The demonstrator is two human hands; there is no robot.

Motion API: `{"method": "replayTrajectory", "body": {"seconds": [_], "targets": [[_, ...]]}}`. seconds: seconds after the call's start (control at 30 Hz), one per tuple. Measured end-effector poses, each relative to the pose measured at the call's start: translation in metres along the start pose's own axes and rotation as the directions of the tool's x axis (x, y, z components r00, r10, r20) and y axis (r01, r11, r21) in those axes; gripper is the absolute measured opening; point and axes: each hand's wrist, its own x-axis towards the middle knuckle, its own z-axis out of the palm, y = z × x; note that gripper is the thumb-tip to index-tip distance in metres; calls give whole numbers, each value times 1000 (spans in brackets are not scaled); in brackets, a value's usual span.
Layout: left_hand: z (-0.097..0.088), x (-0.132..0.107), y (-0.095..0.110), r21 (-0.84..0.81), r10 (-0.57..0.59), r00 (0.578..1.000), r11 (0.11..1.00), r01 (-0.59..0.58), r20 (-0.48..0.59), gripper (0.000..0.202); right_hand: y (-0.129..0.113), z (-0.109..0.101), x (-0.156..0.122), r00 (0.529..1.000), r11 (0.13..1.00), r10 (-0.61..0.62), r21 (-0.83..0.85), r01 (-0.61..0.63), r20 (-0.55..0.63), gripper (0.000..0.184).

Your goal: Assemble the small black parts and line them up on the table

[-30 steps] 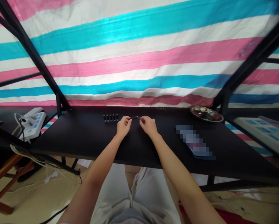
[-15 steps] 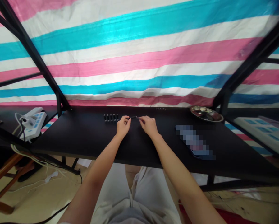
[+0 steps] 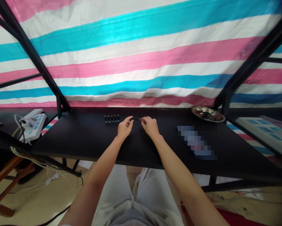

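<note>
With left hand (image 3: pixel 125 128) and right hand (image 3: pixel 150 126) each pinching an end of a thin dark rod (image 3: pixel 136 118), a slackened grip could drop it onto the equally dark tabletop (image 3: pixel 89 138).

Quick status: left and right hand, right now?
Left hand: pinched shut on one end of the small dark piece.
Right hand: pinched shut on its other end.
</note>
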Motion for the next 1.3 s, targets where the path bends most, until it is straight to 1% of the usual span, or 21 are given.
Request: {"method": "replayTrajectory", "body": {"seconds": [0.1,0.23,0.33,0.4,0.53,0.77,1.03,1.3], "targets": [[-2,-1,3,52,25,999,998,-27,32,35,0,1,0,1000,1000,18,-21,-18,5,17],[-4,-3,6,130,45,988,989,-64,145,38,-2,0,-1,999,998,50,-50,-49,14,16],[-3,-3,5,166,25,969,984,-68,248,41,-4,0,-1,999,997,49,-52,-48,20,17],[-1,-3,2,176,2,962,983,-52,273,41,-4,0,-2,999,998,39,-44,-38,17,18],[1,-1,-1,173,-20,971,985,-23,240,39,-4,2,-2,1000,1000,6,-19,-5,12,18],[0,0,-2,118,-32,983,993,10,180,34,-7,3,-2,999,998,-37,43,38,-6,19],[2,0,-3,53,-46,990,998,39,134,30,-6,8,-3,999,988,-34,152,37,-18,20],[2,1,-2,47,-65,983,997,58,173,28,-9,4,-5,1000,975,-15,221,12,13,24]]}}
